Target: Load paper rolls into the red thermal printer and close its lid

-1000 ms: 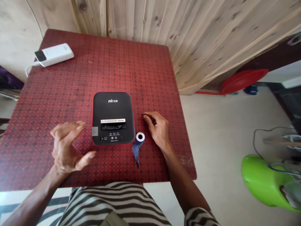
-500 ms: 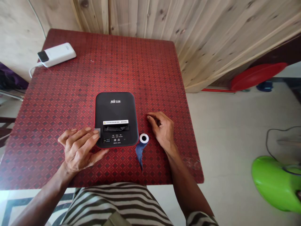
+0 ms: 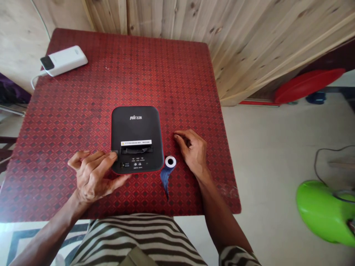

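Observation:
A black receipt printer [image 3: 136, 129] with red edges lies flat on the table, its paper slot and buttons facing up towards me. My left hand [image 3: 95, 173] grips the printer's near left corner. Its index fingertip presses on a small grey tab [image 3: 115, 152] at the side, and the thumb lies along the front edge. To the right of the printer stands a small paper roll [image 3: 170, 161], white at the end, with a loose dark blue strip [image 3: 164, 181] trailing towards me. My right hand [image 3: 192, 149] rests on the table beside the roll, fingers curled in with nothing visible in them.
The red patterned table [image 3: 133, 81] meets a wooden plank wall [image 3: 172, 18]. On its far left corner lies a white power bank [image 3: 65, 61] with a cable. A green plastic stool [image 3: 321, 210] and a red round object [image 3: 307, 85] are on the floor side to the right.
The index finger of my left hand has bent and pressed onto the grey tab, and the thumb sits further along the front edge. My right hand stays put. The view has shifted slightly.

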`<action>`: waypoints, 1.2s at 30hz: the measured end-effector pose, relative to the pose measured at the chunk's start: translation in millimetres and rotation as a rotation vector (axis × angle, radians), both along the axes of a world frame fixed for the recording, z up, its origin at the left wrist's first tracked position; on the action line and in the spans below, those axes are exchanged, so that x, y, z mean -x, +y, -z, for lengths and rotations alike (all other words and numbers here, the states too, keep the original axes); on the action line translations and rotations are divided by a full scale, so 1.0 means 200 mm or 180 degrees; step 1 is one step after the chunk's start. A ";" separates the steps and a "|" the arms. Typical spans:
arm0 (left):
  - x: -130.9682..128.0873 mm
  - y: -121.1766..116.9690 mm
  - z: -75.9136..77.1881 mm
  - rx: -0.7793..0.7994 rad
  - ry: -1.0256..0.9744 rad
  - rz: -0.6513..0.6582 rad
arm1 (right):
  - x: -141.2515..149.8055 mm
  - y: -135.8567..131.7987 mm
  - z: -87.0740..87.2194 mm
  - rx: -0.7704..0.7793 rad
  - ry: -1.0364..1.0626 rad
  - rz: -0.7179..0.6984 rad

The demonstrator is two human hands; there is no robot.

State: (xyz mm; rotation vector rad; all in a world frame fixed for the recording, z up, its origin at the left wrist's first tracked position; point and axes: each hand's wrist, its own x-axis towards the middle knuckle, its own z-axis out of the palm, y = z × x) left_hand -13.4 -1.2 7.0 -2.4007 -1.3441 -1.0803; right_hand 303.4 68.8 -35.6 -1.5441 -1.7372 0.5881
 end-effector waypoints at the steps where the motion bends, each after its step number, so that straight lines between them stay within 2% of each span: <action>1: 0.00 0.00 0.00 0.0051 0.0004 0.0016 | 0.00 0.00 0.00 0.0018 0.0013 0.0004; 5: 0.01 0.01 0.00 0.0032 0.0074 0.0043 | 0.00 -0.01 -0.05 -0.0014 0.0075 -0.0004; 8: 0.00 0.02 0.00 -0.0086 0.0071 0.0004 | 0.04 -0.02 -0.20 -0.0304 0.0015 -0.0161; 10: 0.00 0.02 0.00 -0.0188 0.0023 -0.0008 | 0.11 -0.02 -0.34 -0.0605 -0.0145 -0.0533; 12: 0.00 0.02 0.01 -0.0281 -0.0015 0.0001 | 0.22 0.00 -0.46 -0.0906 -0.0459 -0.1144; 13: 0.00 0.02 0.02 -0.0308 -0.0013 -0.0002 | 0.28 0.02 -0.51 -0.0941 -0.0734 -0.1437; 15: 0.01 0.02 0.03 -0.0325 0.0012 -0.0043 | 0.42 0.07 -0.58 -0.0682 -0.1445 -0.1831; 18: 0.02 0.01 0.05 -0.0313 -0.0017 -0.0031 | 0.58 0.16 -0.60 -0.0108 -0.2372 -0.2008; 20: 0.02 0.01 0.05 -0.0310 -0.0048 0.0054 | 0.64 0.21 -0.60 0.0058 -0.2658 -0.2124; 24: 0.01 0.01 0.04 -0.0334 -0.0116 0.0193 | 0.64 0.25 -0.59 0.0180 -0.2725 -0.2337; 27: 0.00 0.01 0.04 -0.0331 -0.0163 0.0243 | 0.61 0.21 -0.63 0.0217 -0.2678 -0.2199; 29: 0.01 0.01 0.05 -0.0316 -0.0140 0.0258 | 0.59 0.16 -0.67 0.0138 -0.2588 -0.2073; 32: 0.00 0.01 0.05 -0.0219 -0.0072 0.0210 | 0.51 0.08 -0.72 -0.0242 -0.2165 -0.1834; 34: 0.00 0.01 0.05 -0.0152 -0.0051 0.0168 | 0.41 0.05 -0.72 -0.0411 -0.1526 -0.1621; 36: -0.01 0.02 0.05 -0.0099 -0.0049 0.0148 | 0.29 0.04 -0.68 -0.0369 -0.0718 -0.1249</action>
